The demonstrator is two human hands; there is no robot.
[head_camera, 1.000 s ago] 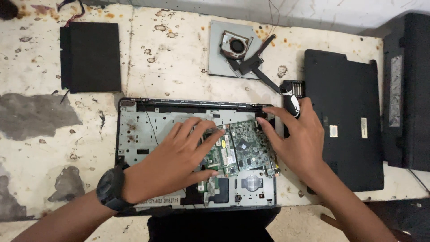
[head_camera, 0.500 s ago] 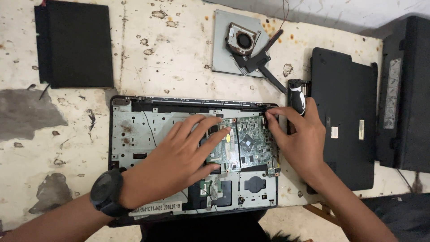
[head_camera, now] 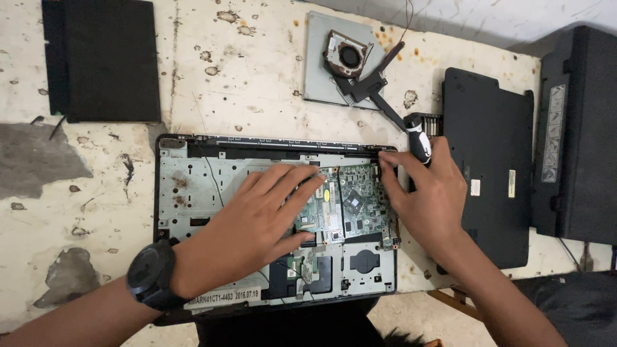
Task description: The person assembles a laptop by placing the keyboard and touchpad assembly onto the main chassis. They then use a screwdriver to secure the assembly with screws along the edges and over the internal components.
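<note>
My left hand (head_camera: 257, 222) lies flat on the opened laptop chassis (head_camera: 193, 193), fingers spread wide and pressing on the left part of the green motherboard (head_camera: 353, 205), which sits in the right half of the chassis, near its far edge. My right hand (head_camera: 430, 199) comes in from the right; its fingertips (head_camera: 385, 160) pinch narrowly at the far right corner of the motherboard, by the hinge bar, and whether they grip anything small there I cannot tell. A black wristwatch (head_camera: 151, 273) sits on my left wrist.

A long white label (head_camera: 222, 297) with dark print runs along the near edge of the chassis, partly under my wrist. To the right, a black laptop bottom cover (head_camera: 491, 128) lies flat, with a small white rectangular sticker (head_camera: 475, 187) and a thinner one (head_camera: 512, 183) beside it. Further right, a second black laptop (head_camera: 578, 128) carries a tall pale grey label strip (head_camera: 553, 132) along its left side.

A screwdriver with a black and white handle (head_camera: 419, 135) lies just beyond my right hand, between the chassis and the bottom cover. Far from me, a grey plate (head_camera: 321, 64) holds a cooling fan with heat pipe (head_camera: 357, 64). At the far left lies a black rectangular panel (head_camera: 103, 58). The stained white table (head_camera: 244, 90) shows bare patches of grey.
</note>
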